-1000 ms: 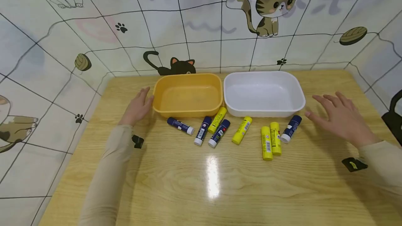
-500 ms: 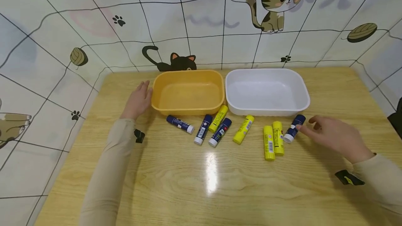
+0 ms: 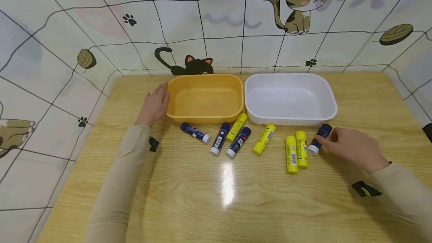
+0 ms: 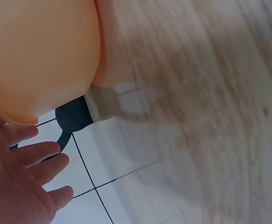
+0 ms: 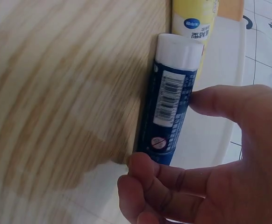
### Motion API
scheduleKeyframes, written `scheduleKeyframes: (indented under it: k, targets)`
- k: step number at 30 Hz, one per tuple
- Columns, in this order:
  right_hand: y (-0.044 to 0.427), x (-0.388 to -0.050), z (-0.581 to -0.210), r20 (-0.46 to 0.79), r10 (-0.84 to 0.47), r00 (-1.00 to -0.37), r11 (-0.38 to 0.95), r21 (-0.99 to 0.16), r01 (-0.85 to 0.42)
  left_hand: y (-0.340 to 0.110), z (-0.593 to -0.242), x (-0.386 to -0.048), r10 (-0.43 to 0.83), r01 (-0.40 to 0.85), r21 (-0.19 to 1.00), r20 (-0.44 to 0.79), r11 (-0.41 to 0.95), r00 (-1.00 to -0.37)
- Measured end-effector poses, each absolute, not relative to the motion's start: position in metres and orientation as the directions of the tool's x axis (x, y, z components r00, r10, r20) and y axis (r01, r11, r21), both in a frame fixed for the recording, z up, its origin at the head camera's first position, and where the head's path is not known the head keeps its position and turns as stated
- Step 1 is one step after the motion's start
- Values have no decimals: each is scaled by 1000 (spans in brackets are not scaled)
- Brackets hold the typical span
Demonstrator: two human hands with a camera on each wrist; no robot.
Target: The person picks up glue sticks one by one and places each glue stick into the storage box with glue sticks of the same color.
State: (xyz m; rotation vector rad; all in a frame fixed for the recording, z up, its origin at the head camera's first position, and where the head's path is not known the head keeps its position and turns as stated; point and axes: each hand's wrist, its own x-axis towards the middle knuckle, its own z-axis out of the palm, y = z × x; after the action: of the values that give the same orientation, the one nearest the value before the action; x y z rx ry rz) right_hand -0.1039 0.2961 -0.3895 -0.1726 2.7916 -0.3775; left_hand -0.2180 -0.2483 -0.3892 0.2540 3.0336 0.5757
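My right hand pinches a dark blue glue stick with a white end, which lies on the table in front of the white tub's right corner. In the right wrist view, the thumb is on one side of that blue glue stick and curled fingers are at its far end. My left hand rests against the left wall of the yellow tub, fingers loosely straight. The white tub stands to the right of the yellow one. Two yellow glue sticks lie left of the pinched one.
Toward the middle, in front of the tubs, lie more glue sticks: a yellow one, another yellow one and several blue ones. A cat-patterned tiled wall covering rises behind the wooden table.
My right hand has come left and down onto the blue glue stick, its spread fingers closing around it. My left hand has moved slightly up along the yellow tub's side.
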Motion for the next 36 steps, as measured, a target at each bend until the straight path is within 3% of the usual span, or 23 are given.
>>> scheduleKeyframes:
  k: [13,26,36]
  targets:
    - [288,-113,-392,-407,-212,-888,906,-422,-23,-249,-396,-217,111,81,441,-43,894,-993]
    - [283,-102,-386,-421,-228,-878,910,-413,-38,-245,-399,-217,84,71,406,-16,911,-996]
    - [260,-94,-372,-363,-290,-886,902,-413,-125,-244,-399,-217,67,51,421,-24,905,-997]
